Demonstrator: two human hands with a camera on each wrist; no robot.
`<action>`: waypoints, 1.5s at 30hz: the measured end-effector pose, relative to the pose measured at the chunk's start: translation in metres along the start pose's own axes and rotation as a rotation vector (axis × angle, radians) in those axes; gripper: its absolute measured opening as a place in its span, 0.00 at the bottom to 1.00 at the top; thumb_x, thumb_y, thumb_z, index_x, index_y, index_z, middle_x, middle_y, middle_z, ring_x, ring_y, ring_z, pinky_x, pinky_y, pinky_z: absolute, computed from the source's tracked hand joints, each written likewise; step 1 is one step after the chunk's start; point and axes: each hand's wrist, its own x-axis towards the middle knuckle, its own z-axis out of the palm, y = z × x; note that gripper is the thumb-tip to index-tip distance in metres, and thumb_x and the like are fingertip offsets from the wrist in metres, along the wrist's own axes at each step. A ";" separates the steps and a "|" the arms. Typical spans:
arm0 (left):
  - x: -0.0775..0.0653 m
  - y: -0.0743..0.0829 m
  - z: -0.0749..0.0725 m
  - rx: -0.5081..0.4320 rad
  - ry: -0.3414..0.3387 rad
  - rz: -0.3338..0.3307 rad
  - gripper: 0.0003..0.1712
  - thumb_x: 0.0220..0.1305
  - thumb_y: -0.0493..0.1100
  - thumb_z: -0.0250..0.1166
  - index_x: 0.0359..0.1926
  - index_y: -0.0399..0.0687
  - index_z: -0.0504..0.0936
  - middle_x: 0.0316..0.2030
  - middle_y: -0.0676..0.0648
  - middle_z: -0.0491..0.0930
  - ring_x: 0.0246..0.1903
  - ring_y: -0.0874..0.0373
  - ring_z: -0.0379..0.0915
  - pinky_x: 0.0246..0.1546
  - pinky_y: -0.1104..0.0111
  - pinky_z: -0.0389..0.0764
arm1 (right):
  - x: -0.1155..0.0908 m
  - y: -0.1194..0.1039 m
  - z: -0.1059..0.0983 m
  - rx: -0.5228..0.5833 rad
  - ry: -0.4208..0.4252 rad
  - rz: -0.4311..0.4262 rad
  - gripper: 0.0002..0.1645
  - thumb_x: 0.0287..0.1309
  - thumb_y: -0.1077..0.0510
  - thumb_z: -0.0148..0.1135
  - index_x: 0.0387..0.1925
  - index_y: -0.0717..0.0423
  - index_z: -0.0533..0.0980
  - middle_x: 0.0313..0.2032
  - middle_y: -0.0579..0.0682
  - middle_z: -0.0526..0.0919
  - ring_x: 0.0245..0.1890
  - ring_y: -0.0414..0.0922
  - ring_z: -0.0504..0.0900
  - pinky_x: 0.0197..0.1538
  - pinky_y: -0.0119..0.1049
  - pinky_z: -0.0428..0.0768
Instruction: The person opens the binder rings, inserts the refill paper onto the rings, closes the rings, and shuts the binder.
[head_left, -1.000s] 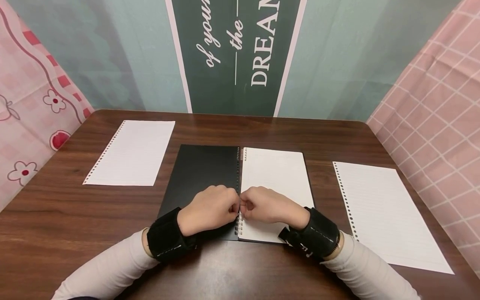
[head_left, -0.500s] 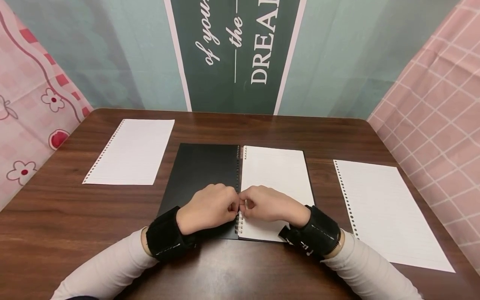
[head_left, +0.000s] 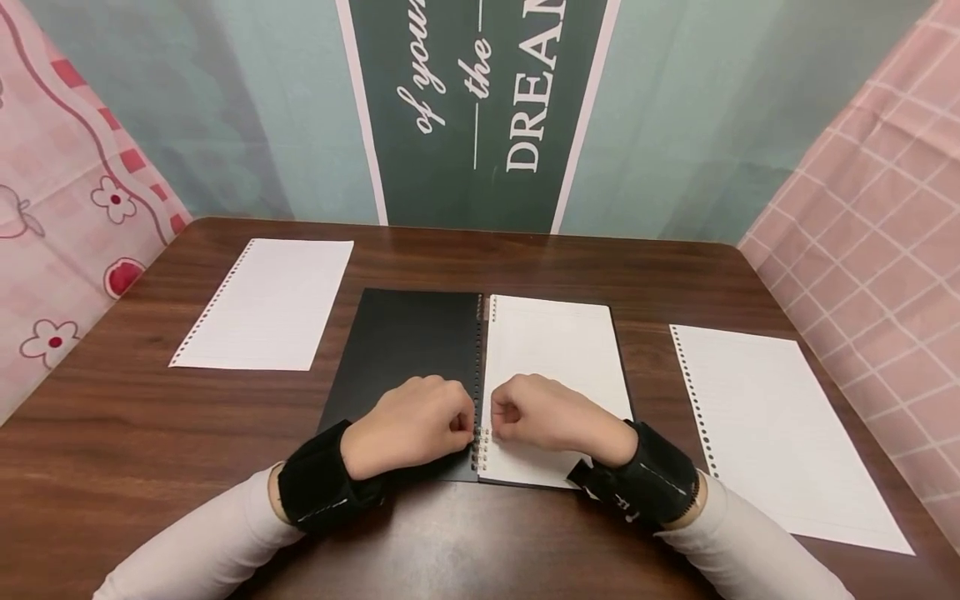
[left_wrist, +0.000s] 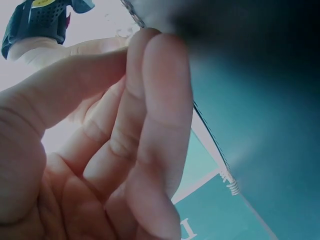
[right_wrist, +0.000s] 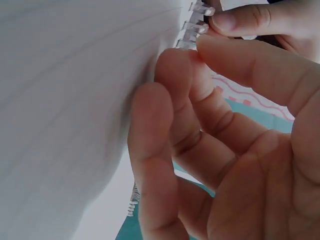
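Observation:
A ring-bound notebook lies spread on the table, with its black cover (head_left: 412, 337) on the left and white lined pages (head_left: 555, 342) on the right. Both hands are beside the lower part of its spine, with a narrow gap between them. My left hand (head_left: 411, 423) has curled fingers, and its thumb tip lies by the clear binder rings (right_wrist: 192, 25). My right hand (head_left: 555, 417) curls over the page edge, with thumb and fingertips together close to the rings. Nothing shows between the fingertips of either hand. More rings (left_wrist: 232, 187) appear along the spine in the left wrist view.
One loose punched sheet (head_left: 262, 304) lies at the back left of the brown wooden table (head_left: 435, 542). Another punched lined sheet (head_left: 787, 437) lies at the right. Patterned cloths hang round the table, including a green one with lettering behind it.
The hands were together at the lower rings and have drawn apart, left hand leftward and right hand rightward. The rings between them show more now. The loose sheets have stayed in place.

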 end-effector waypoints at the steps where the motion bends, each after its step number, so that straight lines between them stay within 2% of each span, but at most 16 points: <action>1: -0.001 0.001 0.000 -0.006 -0.008 0.000 0.23 0.50 0.32 0.59 0.09 0.60 0.65 0.12 0.62 0.51 0.17 0.66 0.46 0.17 0.72 0.46 | -0.003 -0.001 0.000 0.004 0.008 0.005 0.13 0.56 0.64 0.65 0.20 0.49 0.75 0.18 0.39 0.70 0.23 0.36 0.68 0.28 0.27 0.65; 5: -0.006 0.003 -0.002 -0.020 -0.036 0.010 0.22 0.52 0.33 0.61 0.09 0.61 0.68 0.11 0.62 0.54 0.16 0.67 0.49 0.17 0.73 0.49 | -0.013 -0.003 0.000 0.015 0.030 0.006 0.13 0.55 0.64 0.66 0.20 0.47 0.76 0.18 0.39 0.73 0.23 0.36 0.70 0.28 0.28 0.68; 12: -0.007 0.004 -0.002 -0.006 -0.078 0.016 0.17 0.54 0.40 0.71 0.13 0.60 0.78 0.12 0.62 0.69 0.17 0.67 0.65 0.16 0.72 0.66 | -0.021 -0.006 0.006 0.074 0.026 -0.071 0.11 0.55 0.66 0.66 0.22 0.48 0.80 0.17 0.37 0.75 0.20 0.31 0.70 0.28 0.27 0.71; 15: -0.007 0.004 -0.001 0.004 -0.098 0.008 0.16 0.53 0.44 0.73 0.14 0.61 0.79 0.13 0.63 0.72 0.18 0.66 0.68 0.17 0.71 0.70 | -0.021 -0.006 0.009 0.118 0.011 -0.103 0.10 0.56 0.66 0.66 0.23 0.49 0.83 0.18 0.36 0.77 0.20 0.29 0.71 0.28 0.26 0.73; 26: -0.002 0.001 0.000 -0.012 -0.143 -0.003 0.16 0.54 0.46 0.74 0.15 0.61 0.79 0.13 0.62 0.74 0.19 0.66 0.70 0.17 0.70 0.70 | -0.019 -0.003 0.009 0.177 -0.041 -0.163 0.08 0.57 0.65 0.66 0.28 0.51 0.86 0.22 0.39 0.84 0.22 0.28 0.75 0.29 0.26 0.76; 37: 0.000 -0.001 -0.002 -0.030 -0.178 -0.022 0.16 0.54 0.46 0.74 0.15 0.61 0.79 0.13 0.62 0.75 0.20 0.66 0.71 0.18 0.69 0.70 | -0.016 0.004 0.006 0.188 -0.094 -0.218 0.08 0.54 0.67 0.64 0.30 0.53 0.85 0.19 0.40 0.80 0.20 0.29 0.73 0.27 0.25 0.73; 45: -0.002 -0.001 -0.001 -0.044 -0.195 -0.035 0.16 0.54 0.47 0.74 0.15 0.60 0.79 0.13 0.61 0.74 0.18 0.65 0.70 0.18 0.70 0.69 | -0.015 0.006 0.005 0.187 -0.131 -0.246 0.05 0.57 0.65 0.66 0.34 0.54 0.86 0.21 0.42 0.84 0.21 0.28 0.74 0.30 0.26 0.76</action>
